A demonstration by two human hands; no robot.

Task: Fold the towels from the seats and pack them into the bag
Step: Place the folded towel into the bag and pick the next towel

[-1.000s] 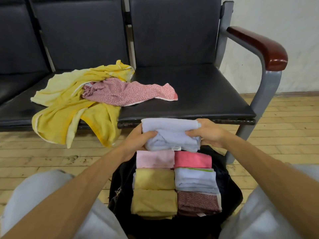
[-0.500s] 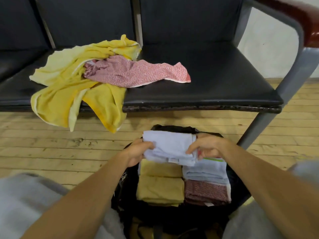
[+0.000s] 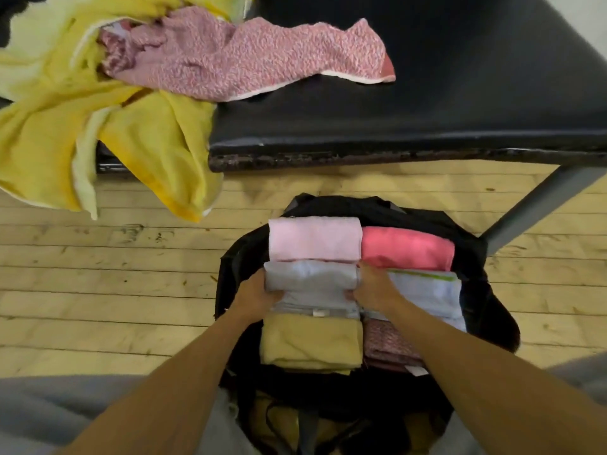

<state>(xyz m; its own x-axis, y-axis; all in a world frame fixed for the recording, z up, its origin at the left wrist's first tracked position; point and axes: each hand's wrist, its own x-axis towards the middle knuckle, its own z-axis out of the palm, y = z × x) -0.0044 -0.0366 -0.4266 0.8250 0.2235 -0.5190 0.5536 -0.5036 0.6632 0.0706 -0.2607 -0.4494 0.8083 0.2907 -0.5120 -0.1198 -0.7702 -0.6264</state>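
A black bag point(image 3: 486, 290) lies open on the floor, filled with folded towels. A folded pale grey-blue towel point(image 3: 312, 284) lies in its left column, between a light pink towel point(image 3: 313, 238) and a tan towel point(image 3: 308, 343). My left hand point(image 3: 256, 295) grips its left end and my right hand point(image 3: 371, 289) grips its right end. In the right column lie a coral towel point(image 3: 407, 246), a white-blue towel point(image 3: 430, 290) and a patterned maroon towel point(image 3: 384, 346). On the black seat point(image 3: 427, 119), a yellow towel point(image 3: 108, 126) and a pink patterned towel point(image 3: 236, 60) lie unfolded.
The yellow towel hangs over the seat's front edge toward the wooden plank floor point(image 3: 115, 290). A grey metal seat leg point(image 3: 538, 201) slants down right of the bag. My grey-clad knees point(image 3: 65, 408) flank the bag at the bottom.
Both hands have carried the grey-blue towel down from in front of the seat edge into the bag's left column. The view has tilted downward, closer to the bag.
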